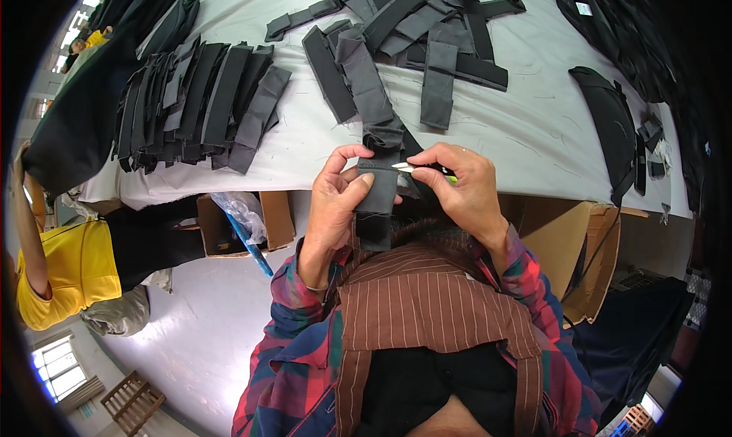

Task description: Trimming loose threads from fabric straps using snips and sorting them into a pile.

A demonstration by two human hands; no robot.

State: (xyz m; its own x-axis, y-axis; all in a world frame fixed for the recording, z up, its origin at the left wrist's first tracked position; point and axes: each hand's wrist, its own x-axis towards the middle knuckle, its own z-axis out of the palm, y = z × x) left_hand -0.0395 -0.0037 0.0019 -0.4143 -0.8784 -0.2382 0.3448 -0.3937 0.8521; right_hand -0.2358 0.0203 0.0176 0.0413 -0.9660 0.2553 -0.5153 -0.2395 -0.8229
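Note:
My left hand (339, 197) pinches a dark grey fabric strip (376, 197) that hangs down over the table edge, thumb on its front. My right hand (457, 185) holds small thread snips (412, 168) with a green handle, the metal tips touching the strip's upper right edge. The strip runs up onto the white table (518, 124) toward a loose pile of similar dark strips (415, 33).
A neat fanned row of dark fabric pieces (202, 102) lies at the table's left. Black bags (610, 124) sit at the right. Cardboard boxes (244, 220) stand under the table. A person in a yellow shirt (69, 269) is at the left.

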